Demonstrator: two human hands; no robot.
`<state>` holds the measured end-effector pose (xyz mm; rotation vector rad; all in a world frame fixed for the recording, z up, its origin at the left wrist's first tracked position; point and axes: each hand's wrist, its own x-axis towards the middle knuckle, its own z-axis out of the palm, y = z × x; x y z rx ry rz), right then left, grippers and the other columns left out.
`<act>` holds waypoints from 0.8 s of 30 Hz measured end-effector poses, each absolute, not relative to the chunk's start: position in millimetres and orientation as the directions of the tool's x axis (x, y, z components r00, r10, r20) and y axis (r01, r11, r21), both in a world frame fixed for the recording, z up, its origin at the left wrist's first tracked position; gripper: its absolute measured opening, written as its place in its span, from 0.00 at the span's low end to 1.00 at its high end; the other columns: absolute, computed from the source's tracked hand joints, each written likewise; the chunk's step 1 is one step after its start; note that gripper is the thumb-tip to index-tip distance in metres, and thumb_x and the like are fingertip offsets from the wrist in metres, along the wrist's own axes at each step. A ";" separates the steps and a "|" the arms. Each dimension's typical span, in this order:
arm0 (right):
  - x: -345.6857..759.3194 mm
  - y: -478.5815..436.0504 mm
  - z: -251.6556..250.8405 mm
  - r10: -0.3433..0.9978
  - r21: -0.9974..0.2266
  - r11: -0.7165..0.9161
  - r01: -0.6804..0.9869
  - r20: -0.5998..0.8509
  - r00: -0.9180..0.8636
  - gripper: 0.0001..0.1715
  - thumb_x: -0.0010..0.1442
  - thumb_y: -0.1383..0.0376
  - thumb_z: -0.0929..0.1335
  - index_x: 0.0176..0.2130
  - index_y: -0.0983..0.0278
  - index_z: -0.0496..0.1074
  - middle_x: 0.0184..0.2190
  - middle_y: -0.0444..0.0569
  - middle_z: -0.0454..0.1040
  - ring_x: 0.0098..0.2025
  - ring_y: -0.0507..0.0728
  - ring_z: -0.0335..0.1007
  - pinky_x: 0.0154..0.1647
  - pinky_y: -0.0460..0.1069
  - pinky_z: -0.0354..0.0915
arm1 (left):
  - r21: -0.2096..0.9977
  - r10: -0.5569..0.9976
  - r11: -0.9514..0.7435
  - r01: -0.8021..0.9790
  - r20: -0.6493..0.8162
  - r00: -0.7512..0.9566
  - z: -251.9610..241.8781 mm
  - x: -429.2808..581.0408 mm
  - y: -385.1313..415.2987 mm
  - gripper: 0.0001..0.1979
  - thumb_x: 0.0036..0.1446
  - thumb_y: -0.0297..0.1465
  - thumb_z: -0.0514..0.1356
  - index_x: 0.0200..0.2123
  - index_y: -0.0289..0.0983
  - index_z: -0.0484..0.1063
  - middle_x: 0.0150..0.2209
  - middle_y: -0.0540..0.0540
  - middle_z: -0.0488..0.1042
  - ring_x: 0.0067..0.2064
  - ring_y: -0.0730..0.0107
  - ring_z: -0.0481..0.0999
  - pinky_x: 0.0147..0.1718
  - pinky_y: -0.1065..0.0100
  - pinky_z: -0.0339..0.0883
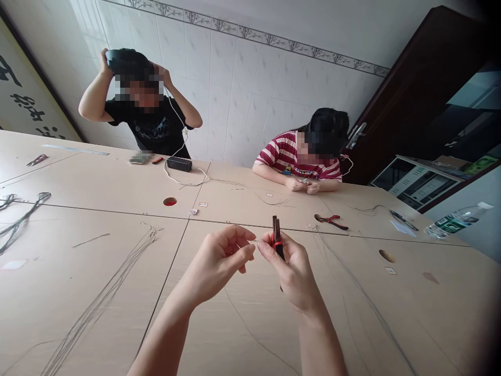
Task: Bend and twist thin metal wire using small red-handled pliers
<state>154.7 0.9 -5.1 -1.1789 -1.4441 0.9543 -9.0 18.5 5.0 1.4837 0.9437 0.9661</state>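
Above the near side of the table, my left hand (pixel 225 256) pinches a thin grey wire (pixel 250 334) between thumb and fingertips. The wire hangs below that hand and curves toward the lower right across the tabletop. In my right hand (pixel 295 269) is a pair of pliers (pixel 276 230) with dark jaws pointing up and red-and-black handles, partly hidden by the palm. My right thumb and index finger meet close to my left fingertips, at the wire's short end. Whatever small part sits at that end is too tiny to make out.
Wire bundles (pixel 113 284) lie left and right of my arms. Another pair of pliers (pixel 332 221) rests by a table hole. A bottle (pixel 456 222) stands at right, a black box (pixel 179 164) at the back. Two people sit opposite, one raising both hands to their headgear.
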 end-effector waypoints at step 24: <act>155.5 -1.9 -2.2 0.967 -0.940 0.255 0.226 0.254 -0.032 0.15 0.63 0.55 0.67 0.30 0.62 0.66 0.24 0.41 0.59 0.27 0.51 0.53 0.29 0.47 0.54 | 0.993 0.936 -0.094 0.075 0.062 0.345 8.6 -11.1 16.1 0.09 0.61 0.36 0.56 0.33 0.36 0.70 0.27 0.50 0.72 0.21 0.80 0.59 0.20 0.74 0.53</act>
